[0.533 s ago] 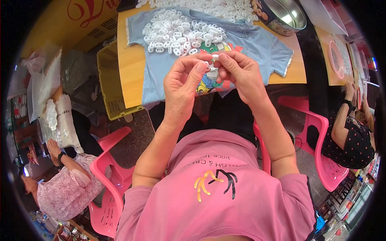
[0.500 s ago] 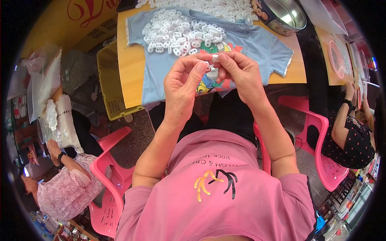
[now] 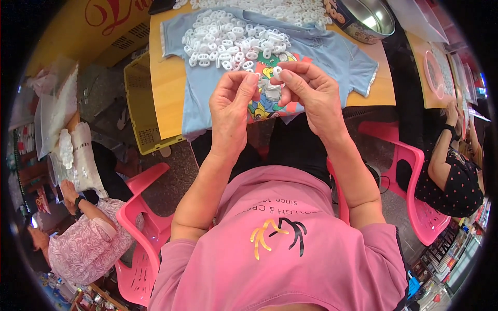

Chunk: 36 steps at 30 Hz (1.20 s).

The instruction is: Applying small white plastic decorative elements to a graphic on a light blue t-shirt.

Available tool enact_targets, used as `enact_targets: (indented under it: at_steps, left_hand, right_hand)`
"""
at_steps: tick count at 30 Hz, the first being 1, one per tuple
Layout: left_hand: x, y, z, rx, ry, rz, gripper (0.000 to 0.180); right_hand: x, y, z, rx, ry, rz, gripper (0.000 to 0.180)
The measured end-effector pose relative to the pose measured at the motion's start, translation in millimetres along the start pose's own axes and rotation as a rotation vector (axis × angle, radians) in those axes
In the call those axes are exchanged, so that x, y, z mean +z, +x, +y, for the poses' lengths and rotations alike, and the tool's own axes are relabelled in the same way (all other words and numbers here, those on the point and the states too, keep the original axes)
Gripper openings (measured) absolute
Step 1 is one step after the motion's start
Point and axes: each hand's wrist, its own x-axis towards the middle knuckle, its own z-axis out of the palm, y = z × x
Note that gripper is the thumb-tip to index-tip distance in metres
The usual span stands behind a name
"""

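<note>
While the right hand [image 3: 315, 94] pinches a small white rounded plastic piece [image 3: 277, 72], the left hand [image 3: 231, 106] hangs just beside it

Right thumb and fingertips grip the piece above the tan tabletop's [image 3: 383, 85] near edge; left thumb and forefinger sit together, though whether they grip anything cannot be told. A pale-blue printed fabric T-shirt [image 3: 329, 57] overhangs that edge, looped white plastic pieces [image 3: 225, 44] heaped on it toward the left edge.
</note>
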Motion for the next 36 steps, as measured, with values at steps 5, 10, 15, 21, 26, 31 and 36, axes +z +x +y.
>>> enact_targets:
  at_steps: [5,10,15,21,26,31,36]
  left_hand:
    - [2,0,-2,0.004,0.023,-0.005,0.012]
    - [7,-2,3,0.009,0.065,0.009,0.011]
    - [9,-2,0,0.058,0.074,0.015,0.011]
    - [13,-5,2,0.055,0.100,0.038,0.011]
    - [14,-6,2,0.079,0.100,0.066,0.011]
    - [13,-5,2,0.082,0.099,0.064,0.012]
    - [15,-5,2,0.117,0.088,0.078,0.011]
  right_hand:
    - [3,-2,-2,-0.021,-0.046,-0.006,0.022]
    - [4,-3,-2,-0.041,-0.075,0.000,0.022]
    - [5,-4,-1,-0.067,-0.117,0.015,0.021]
    - [8,-4,1,-0.168,-0.171,0.038,0.020]
    - [12,-5,0,-0.203,-0.276,0.049,0.021]
    - [12,-4,0,-0.212,-0.299,0.048,0.021]
    - [14,-3,1,-0.204,-0.242,0.039,0.020]
